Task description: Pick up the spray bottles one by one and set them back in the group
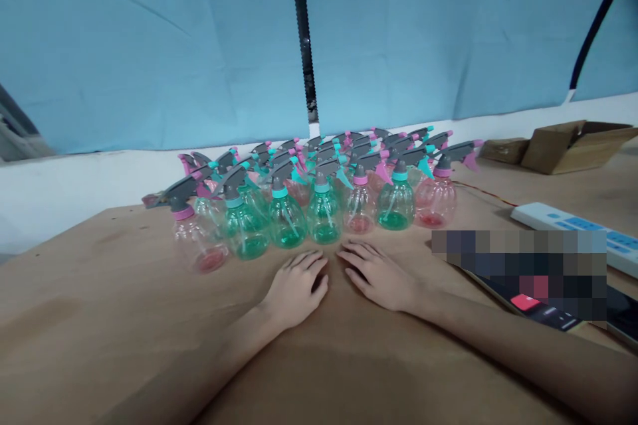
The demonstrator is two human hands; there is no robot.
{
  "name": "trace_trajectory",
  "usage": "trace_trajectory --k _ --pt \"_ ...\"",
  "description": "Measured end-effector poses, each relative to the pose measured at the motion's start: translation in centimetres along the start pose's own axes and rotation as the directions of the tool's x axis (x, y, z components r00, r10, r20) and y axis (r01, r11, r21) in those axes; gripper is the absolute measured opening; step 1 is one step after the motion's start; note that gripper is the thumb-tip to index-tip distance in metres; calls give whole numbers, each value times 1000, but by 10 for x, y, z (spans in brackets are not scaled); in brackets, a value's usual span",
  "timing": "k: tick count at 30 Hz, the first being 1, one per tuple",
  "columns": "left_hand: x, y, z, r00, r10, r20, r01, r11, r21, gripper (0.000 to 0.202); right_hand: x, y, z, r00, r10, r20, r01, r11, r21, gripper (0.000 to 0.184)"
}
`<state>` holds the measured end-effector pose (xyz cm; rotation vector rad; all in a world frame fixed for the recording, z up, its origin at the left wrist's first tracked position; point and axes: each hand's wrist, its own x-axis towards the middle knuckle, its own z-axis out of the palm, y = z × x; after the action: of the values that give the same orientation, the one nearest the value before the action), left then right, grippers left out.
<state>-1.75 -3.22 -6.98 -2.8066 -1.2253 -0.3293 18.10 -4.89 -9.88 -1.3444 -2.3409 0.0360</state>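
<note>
Several small spray bottles with grey triggers stand in rows on the brown table [100, 319], some clear green [286, 219], some clear pink [436, 202]. One pink bottle [197, 239] at the front left leans sideways. My left hand [296, 289] lies flat on the table, palm down, fingers stretched toward the front row. My right hand [379, 275] lies flat beside it, fingertips nearly meeting those of the left hand. Both hands hold nothing and stop just short of the green bottles.
A phone [543, 309] with a red button on its screen lies at the right, partly blurred. A white power strip [573, 229] sits behind it. An open cardboard box [568, 146] stands at the far right. A blue cloth [174, 46] hangs behind the table.
</note>
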Motion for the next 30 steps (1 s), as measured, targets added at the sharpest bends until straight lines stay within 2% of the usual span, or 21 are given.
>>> trace_trajectory --k 3,6,10,13,15,18,21,24,26,30 --pt "8 6 -7 994 106 -15 -105 991 89 30 -5 -3 -3 1000 -4 -11 4 1000 8 36" --pt "31 20 -22 975 219 -45 -213 971 106 26 -12 -7 -7 999 -27 -28 28 998 52 33" --pt "84 43 -53 924 301 -235 -283 953 107 25 -20 -11 -12 997 -63 -42 68 990 123 30" --pt "130 52 -74 885 281 -372 -229 957 179 29 -22 -12 -13 996 -83 -37 87 989 122 29" --pt "157 53 -83 904 221 -367 -156 968 198 36 -21 -12 -14 996 -86 -33 89 989 119 29" --pt "183 50 -88 951 159 -265 -114 978 176 34 -20 -12 -15 996 -84 -32 88 989 120 29" --pt "190 48 -89 962 139 -236 -105 983 150 26 -20 -11 -16 993 -103 -50 109 986 126 27" --pt "186 50 -93 960 148 -237 -119 984 130 23 -21 -11 -17 990 -124 -72 133 981 138 26" --pt "182 51 -96 957 180 -226 -163 982 93 22 -21 -11 -18 990 -127 -69 135 981 137 26" --pt "175 53 -103 941 263 -214 -286 954 -87 18 -21 -11 -20 991 -126 -49 131 983 127 26"
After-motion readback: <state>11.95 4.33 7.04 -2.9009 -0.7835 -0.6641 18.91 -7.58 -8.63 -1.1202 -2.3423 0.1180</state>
